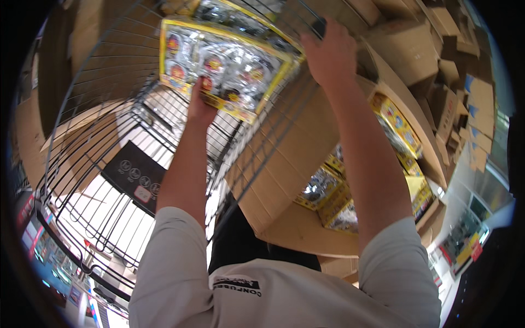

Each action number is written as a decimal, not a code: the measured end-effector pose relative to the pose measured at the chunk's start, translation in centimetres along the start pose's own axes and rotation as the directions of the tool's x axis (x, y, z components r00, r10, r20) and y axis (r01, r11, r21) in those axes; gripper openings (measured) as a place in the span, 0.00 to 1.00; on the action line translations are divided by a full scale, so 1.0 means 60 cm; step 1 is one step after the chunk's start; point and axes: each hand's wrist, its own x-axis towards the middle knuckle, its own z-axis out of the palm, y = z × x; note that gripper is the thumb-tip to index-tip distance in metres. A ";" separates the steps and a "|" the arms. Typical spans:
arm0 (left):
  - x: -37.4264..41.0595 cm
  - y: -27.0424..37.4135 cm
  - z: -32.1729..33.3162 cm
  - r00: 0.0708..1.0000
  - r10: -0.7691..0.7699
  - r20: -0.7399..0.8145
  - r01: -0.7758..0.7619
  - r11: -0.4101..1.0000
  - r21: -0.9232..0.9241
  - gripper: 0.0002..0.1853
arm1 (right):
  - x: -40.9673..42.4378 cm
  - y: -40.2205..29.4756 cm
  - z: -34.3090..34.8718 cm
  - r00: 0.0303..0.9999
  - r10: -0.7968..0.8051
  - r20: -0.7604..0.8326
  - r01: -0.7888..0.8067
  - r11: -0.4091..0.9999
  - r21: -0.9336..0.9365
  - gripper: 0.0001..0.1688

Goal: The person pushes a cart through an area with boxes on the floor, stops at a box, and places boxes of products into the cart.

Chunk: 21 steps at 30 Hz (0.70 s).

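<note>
My left hand (202, 107) grips the lower edge of a flat display box (229, 65), its thumb over the front. Yellow borders frame the box's clear front, with round red and yellow labels and shiny wrapped contents behind it. The box is tilted inside a wire shopping cart (123, 229). Another yellow-edged package (229, 16) lies just beyond it. At the cart's far right side, my right hand (333, 53) has its thumb and fingers around a small dark object (319, 28); whether this is part of the cart cannot be told.
To the right of the cart stands an open cardboard carton (287, 164) holding several similar yellow packages (324, 188). More brown cartons (406, 49) are piled at the upper right. A black printed panel (133, 170) hangs on the cart's wires. Large cardboard (98, 49) borders the cart's left side.
</note>
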 end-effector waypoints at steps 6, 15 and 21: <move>-0.001 -0.020 0.016 0.998 0.047 -0.047 -0.051 0.995 -0.088 0.30 | 0.000 -0.014 -0.006 0.880 -0.469 0.076 0.473 0.880 -0.049 0.41; 0.002 0.001 0.009 0.999 0.040 -0.002 -0.040 0.998 -0.046 0.31 | 0.060 -0.082 0.114 0.808 -0.189 0.559 0.129 0.981 0.146 0.67; -0.037 0.015 0.015 1.000 0.008 0.005 -0.008 0.999 -0.049 0.25 | 0.081 -0.036 0.107 0.762 -0.288 0.581 0.109 0.940 0.323 0.64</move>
